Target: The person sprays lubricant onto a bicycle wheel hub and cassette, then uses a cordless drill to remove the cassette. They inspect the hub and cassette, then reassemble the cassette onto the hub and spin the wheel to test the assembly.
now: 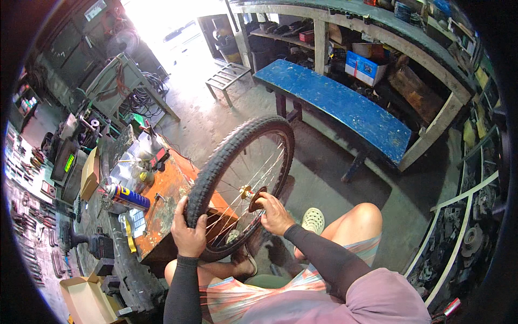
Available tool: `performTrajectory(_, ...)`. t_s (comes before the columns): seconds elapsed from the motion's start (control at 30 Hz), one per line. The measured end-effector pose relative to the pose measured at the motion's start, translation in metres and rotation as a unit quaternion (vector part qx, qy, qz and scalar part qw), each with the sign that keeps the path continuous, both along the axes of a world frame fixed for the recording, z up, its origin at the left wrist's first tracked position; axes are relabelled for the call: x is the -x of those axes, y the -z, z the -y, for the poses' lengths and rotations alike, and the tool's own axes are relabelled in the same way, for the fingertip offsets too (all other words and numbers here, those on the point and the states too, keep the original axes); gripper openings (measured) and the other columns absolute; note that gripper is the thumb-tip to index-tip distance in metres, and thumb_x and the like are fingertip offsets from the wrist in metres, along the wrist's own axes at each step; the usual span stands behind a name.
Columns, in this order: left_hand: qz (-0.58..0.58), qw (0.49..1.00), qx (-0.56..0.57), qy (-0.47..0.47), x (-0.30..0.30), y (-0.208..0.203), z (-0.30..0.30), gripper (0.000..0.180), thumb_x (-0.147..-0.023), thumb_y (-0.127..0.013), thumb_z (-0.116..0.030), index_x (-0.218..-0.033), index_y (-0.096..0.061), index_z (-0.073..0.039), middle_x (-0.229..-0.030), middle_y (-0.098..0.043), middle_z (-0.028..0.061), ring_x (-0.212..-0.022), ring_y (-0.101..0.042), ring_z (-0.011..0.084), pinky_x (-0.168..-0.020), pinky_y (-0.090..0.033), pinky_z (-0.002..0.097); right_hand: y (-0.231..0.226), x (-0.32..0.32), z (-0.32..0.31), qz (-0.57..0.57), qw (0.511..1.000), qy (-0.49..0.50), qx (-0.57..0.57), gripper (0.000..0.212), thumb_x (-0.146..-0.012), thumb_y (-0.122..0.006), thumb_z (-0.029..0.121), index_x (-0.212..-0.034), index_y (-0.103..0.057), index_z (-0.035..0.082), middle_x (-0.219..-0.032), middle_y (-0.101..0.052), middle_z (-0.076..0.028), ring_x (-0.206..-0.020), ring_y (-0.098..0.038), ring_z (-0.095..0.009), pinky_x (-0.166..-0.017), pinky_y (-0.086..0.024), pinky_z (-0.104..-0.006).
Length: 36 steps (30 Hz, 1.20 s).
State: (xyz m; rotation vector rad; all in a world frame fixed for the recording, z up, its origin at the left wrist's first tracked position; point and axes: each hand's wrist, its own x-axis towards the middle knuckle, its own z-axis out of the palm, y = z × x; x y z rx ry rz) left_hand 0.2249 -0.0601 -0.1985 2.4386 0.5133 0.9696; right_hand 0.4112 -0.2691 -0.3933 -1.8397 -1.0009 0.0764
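A bicycle wheel with a knobby black tyre point(208, 173) stands tilted in front of my knees. My left hand point(189, 233) is closed around the tyre on its near left side, thumb on the tread. At the wheel's centre sits a gold-coloured hub point(246, 192) with thin spokes running out to the rim. A dark, rusty-looking sprocket point(257, 199) is at the hub's right side. The fingers of my right hand point(275, 215) are curled against the sprocket's edge; their tips are partly hidden.
Left of the wheel is an orange box point(175, 186) beside a cluttered workbench with a blue spray can point(127, 196), a cordless drill point(94, 243) and an open carton point(89, 299). A blue bench point(334, 108) and a small slatted stool point(229, 76) stand beyond. Shelves of parts line the right.
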Motion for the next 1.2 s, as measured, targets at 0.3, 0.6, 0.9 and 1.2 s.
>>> performTrajectory(0.3, -0.018, 0.997, 0.068, -0.03, -0.006, 0.005, -0.065, 0.073, -0.101, -0.084, -0.028, -0.162, -0.054, -0.001, -0.148, -0.068, 0.0255, -0.138, -0.067, 0.0383, -0.117, -0.052, 0.0477, 0.044, -0.026, 0.018, -0.267, 0.903, -0.028, 0.337, 0.061, -0.099, -0.073, 0.026, -0.153, -0.059, -0.001, -0.148, -0.067, -0.034, -0.138, -0.067, -0.048, -0.115, -0.055, -0.0531)
performTrajectory(0.6, -0.002, 0.999, 0.028, -0.032, 0.008, 0.018, -0.077, 0.074, -0.1, -0.084, -0.029, -0.16, -0.056, 0.002, -0.149, -0.068, 0.027, -0.138, -0.067, 0.0398, -0.117, -0.052, 0.0481, 0.046, -0.025, -0.05, -0.743, 0.668, -0.014, -0.048, 0.11, -0.108, -0.052, 0.081, -0.184, -0.005, 0.018, -0.185, -0.012, -0.038, -0.156, -0.042, -0.067, -0.124, -0.042, -0.0735)
performTrajectory(0.9, 0.002, 0.999, 0.003, -0.05, 0.026, 0.021, -0.077, 0.071, -0.101, -0.082, -0.029, -0.159, -0.056, 0.003, -0.147, -0.068, 0.0275, -0.136, -0.067, 0.0429, -0.117, -0.051, 0.0503, 0.001, 0.008, -0.07, 0.074, 0.997, -0.01, -0.016, 0.052, -0.093, -0.078, 0.013, -0.144, -0.069, 0.011, -0.156, -0.063, -0.021, -0.147, -0.06, -0.039, -0.122, -0.05, -0.0522)
performTrajectory(1.2, 0.022, 0.996, 0.068, -0.055, 0.032, 0.045, -0.109, 0.07, -0.108, -0.078, -0.024, -0.166, -0.048, 0.001, -0.156, -0.061, 0.021, -0.143, -0.061, 0.0327, -0.124, -0.044, 0.0439, 0.046, 0.013, -0.046, -0.305, 0.945, 0.095, 0.076, 0.074, -0.101, -0.071, 0.021, -0.168, -0.044, 0.007, -0.153, -0.064, -0.029, -0.142, -0.063, -0.046, -0.121, -0.051, -0.0512)
